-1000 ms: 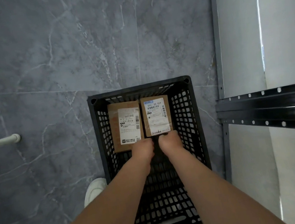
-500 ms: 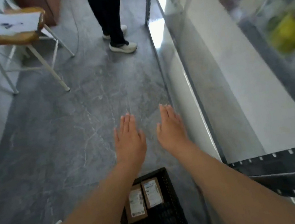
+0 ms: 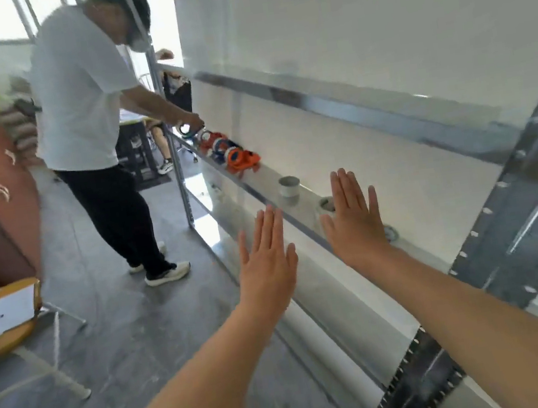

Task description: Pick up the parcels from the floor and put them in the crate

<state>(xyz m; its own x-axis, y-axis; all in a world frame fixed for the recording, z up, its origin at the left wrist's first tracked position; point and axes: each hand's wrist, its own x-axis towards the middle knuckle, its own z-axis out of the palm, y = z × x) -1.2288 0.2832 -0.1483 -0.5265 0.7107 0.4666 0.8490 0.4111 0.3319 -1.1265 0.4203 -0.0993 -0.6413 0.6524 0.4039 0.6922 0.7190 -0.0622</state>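
Reaching forward at mid height in the head view, the left hand point(image 3: 265, 259) and right hand point(image 3: 356, 222) are flat, fingers straight and close together, holding nothing, in front of a metal shelf rack point(image 3: 385, 108). Neither the parcels nor the crate show here, so their place cannot be told. This reads as a pause between pickups, or the finish. Next, the gaze must drop to the grey floor point(image 3: 132, 326) to look for any parcels left.

A storeroom is being indicated by slotted metal shelving point(image 3: 519, 220), where tape dispensers point(image 3: 237, 158) are being handled by a person point(image 3: 79, 92), above grey floor tiles point(image 3: 122, 328).
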